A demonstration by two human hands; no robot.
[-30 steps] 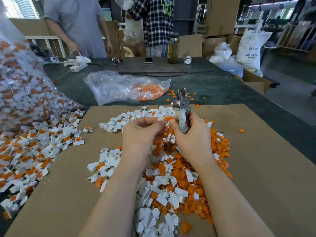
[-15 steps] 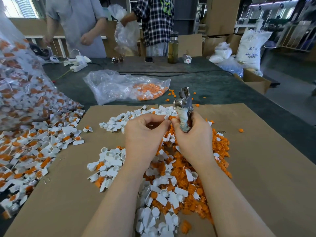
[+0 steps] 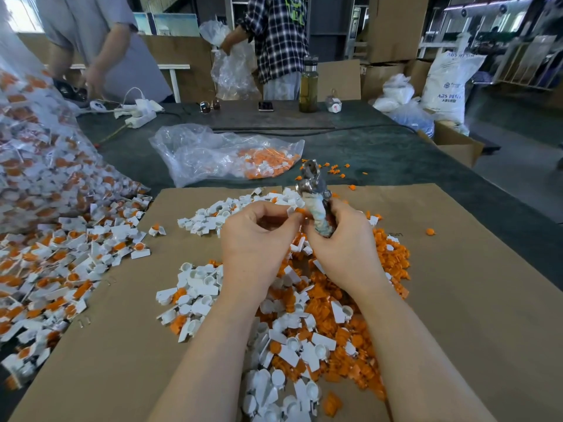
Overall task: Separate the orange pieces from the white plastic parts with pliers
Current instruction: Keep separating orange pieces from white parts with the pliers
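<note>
Left hand pinches one white part with its orange insert between thumb and fingertips, held up just beside the right hand. Right hand is wrapped round the taped handles of the pliers, head pointing up and away from the wrists; its thumb side looks to touch the same piece, can't confirm. Whether the pliers' head is parted: too small to tell.

Where things sit relative to the hands:
- Under and behind both wrists: mixed heap of separated white shells and orange pieces on the cardboard sheet.
- Well left of the left hand: unprocessed parts, orange still seated, spilling from a big clear bag.
- Beyond the pliers' head: smaller clear bag with orange and white bits, plus a few loose orange pieces on the green table.

Step in hand, my read: piece is being oriented by fingers before the pliers go on. The tool is parked in the palm, not on the part.

To do it well:
- Turn the part so the orange side faces the pliers, white tab staying in the left pinch.
- Bite the orange only, shallow; white plastic looks thin and would likely crack.
- Pull straight, short stroke, over the heap so the insert drops there.
- Keep left fingertips back from the pliers' head.
</note>
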